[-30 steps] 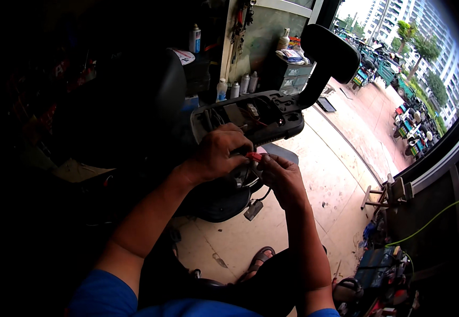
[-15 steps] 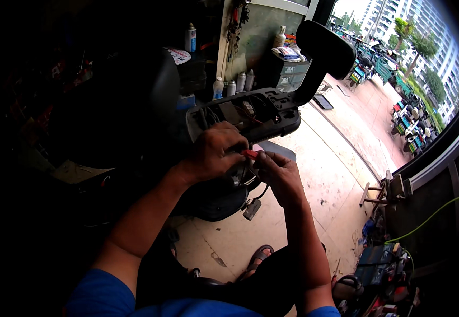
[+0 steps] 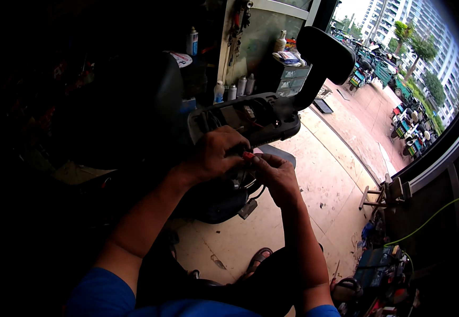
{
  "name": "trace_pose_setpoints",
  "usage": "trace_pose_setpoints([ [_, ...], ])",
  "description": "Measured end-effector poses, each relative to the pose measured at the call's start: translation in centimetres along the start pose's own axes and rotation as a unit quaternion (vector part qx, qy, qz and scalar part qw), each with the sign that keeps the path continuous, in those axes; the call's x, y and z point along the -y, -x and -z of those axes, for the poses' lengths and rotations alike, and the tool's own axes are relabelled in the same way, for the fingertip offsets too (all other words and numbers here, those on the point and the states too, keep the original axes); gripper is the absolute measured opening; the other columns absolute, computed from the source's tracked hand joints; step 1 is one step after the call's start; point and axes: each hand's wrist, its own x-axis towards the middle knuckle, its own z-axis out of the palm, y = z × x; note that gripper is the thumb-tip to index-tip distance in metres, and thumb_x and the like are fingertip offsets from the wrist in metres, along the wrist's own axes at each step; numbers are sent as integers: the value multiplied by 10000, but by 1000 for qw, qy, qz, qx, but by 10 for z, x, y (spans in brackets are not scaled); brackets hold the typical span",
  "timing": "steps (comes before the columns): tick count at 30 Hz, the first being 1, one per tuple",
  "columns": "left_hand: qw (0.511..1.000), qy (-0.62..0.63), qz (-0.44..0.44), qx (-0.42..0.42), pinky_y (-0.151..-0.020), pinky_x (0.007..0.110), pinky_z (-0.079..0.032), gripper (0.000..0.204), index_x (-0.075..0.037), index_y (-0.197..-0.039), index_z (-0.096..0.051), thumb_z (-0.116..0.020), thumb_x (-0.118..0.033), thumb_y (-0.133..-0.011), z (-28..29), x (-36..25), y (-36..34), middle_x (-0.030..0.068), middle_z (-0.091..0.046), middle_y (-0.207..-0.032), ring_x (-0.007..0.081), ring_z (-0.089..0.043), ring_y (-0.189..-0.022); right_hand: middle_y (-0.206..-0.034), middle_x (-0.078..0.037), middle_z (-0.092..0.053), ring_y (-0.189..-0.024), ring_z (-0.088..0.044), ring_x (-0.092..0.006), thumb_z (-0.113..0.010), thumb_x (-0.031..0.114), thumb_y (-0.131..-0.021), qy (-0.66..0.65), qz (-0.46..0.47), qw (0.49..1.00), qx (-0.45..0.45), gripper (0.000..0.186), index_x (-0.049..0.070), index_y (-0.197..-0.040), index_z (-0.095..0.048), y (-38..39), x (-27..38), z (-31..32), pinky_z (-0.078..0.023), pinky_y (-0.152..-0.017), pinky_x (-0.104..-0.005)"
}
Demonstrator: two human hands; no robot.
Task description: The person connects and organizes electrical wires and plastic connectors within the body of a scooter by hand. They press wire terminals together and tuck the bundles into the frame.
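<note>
My left hand (image 3: 216, 153) and my right hand (image 3: 277, 171) meet in front of the open compartment (image 3: 285, 131) of an electric scooter. Between their fingertips is a small red piece (image 3: 248, 156), pinched from both sides. It is too small and too much covered to tell whether it is tape or a connector. Wires (image 3: 253, 121) lie inside the compartment, just beyond my left hand. Below my right hand, a dark plug-like block (image 3: 248, 209) hangs from a black cable (image 3: 261, 191).
The scooter's black backrest (image 3: 327, 53) rises behind the compartment. Spray cans (image 3: 241, 85) and a clear bottle (image 3: 218, 92) stand by the glass door. To the right are a small wooden stool (image 3: 375, 196), a toolbox pile (image 3: 372, 267) and a green cord (image 3: 430, 219).
Less of the red piece shows between my fingers, and my right fingertips have drawn slightly closer to my left hand. The hanging block has swung a little to the left.
</note>
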Motion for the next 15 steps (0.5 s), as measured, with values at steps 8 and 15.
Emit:
trace_pose_setpoints([
  [8,999,-29,-21,5,-1041,418,-543,274,-35,-1073,-789,-884,-89,-821,0,3,0,124,-734,-1211,310,-663,-1229,-885,-12,-744,-707,-609,-52,-788,297,-999,21,-4,1000,13,349,-27,-1129,-784,-3,6,-5,-440,-630,-207],
  [15,996,-69,-21,55,-1112,435,-515,341,-37,-1150,-808,-881,-98,-822,1,6,0,147,-700,-1350,334,-621,-1323,-866,0,-739,-717,-611,-45,-796,295,-987,19,-17,1000,8,312,-9,-1059,-802,-12,-2,-2,-431,-624,-200],
])
